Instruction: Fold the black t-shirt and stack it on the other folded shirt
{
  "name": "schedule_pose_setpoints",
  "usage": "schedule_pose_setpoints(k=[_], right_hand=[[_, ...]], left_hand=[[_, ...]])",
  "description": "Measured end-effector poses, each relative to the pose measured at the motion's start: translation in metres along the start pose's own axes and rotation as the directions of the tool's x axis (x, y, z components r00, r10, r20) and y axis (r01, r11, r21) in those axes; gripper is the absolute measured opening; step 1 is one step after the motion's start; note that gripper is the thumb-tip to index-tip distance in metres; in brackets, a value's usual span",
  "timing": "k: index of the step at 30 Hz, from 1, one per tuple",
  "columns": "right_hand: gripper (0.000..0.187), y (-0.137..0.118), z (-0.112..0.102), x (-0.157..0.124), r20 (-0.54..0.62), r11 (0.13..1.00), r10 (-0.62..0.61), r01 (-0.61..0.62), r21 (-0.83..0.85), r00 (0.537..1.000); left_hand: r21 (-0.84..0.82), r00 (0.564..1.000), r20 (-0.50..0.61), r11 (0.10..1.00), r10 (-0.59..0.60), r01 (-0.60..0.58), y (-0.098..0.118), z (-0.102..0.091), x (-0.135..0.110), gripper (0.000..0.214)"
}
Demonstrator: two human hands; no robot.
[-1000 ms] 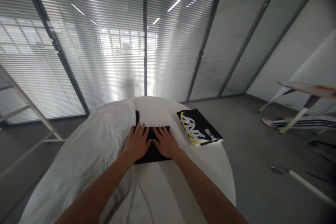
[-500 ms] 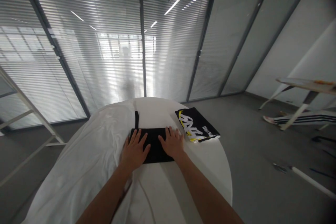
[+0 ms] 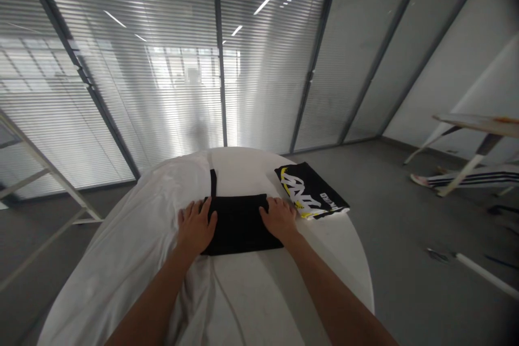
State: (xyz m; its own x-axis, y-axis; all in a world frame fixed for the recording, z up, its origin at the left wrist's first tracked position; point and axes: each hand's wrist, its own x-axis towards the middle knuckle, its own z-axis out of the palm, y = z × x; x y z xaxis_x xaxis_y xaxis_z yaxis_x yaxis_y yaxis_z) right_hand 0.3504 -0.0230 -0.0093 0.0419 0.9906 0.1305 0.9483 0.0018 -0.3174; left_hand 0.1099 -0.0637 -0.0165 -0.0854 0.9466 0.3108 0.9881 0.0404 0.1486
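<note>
A black folded cloth lies flat on the white round table; its exact kind does not show. From its upper left corner a narrow black strap runs away from me. My left hand rests at the cloth's left edge, fingers apart and thumb on the black fabric. At the right edge lies my right hand, thumb on the cloth and fingers stretched forward. Just beyond it is a folded black garment with white and yellow lettering.
White crumpled fabric covers the table's left side. A pale metal frame stands on the left. To the right are another table, a person's striped trouser leg and a white pole. Glass partitions with blinds stand behind.
My hands have moved apart, the left one leftward and the right one rightward, from the top of the black cloth to its side edges. More of the cloth's middle shows.
</note>
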Motion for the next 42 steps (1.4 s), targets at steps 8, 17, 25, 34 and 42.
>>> schedule_pose_setpoints(k=[8, 17, 25, 34, 42], right_hand=[[0.046, 0.002, -0.006, 0.007, -0.025, 0.877, -0.165, 0.158, 0.453, 0.986], [0.017, 0.007, -0.017, 0.009, 0.522, 0.201, 0.074, -0.525, 0.827, 0.850], [0.035, 0.005, -0.021, 0.005, 0.130, 0.640, -0.237, 0.054, 0.766, 0.963], [0.038, 0.012, -0.028, 0.006, 0.104, 0.667, -0.312, 0.140, 0.732, 0.944], [0.033, -0.004, -0.046, 0.002, 0.283, 0.270, -0.173, -0.231, 0.935, 0.943]], left_hand=[[-0.016, 1.000, 0.000, 1.000, 0.013, -0.013, -0.004, -0.002, 0.001, 0.052], [0.082, 0.997, -0.019, 0.993, -0.079, 0.080, -0.034, -0.007, 0.003, 0.047], [0.088, 0.995, 0.028, 0.991, -0.099, 0.096, -0.037, -0.003, 0.004, 0.047], [0.091, 0.994, 0.017, 0.991, -0.105, 0.103, -0.038, -0.003, 0.003, 0.046], [0.063, 0.990, 0.001, 0.988, -0.143, 0.142, -0.036, -0.004, 0.004, 0.044]])
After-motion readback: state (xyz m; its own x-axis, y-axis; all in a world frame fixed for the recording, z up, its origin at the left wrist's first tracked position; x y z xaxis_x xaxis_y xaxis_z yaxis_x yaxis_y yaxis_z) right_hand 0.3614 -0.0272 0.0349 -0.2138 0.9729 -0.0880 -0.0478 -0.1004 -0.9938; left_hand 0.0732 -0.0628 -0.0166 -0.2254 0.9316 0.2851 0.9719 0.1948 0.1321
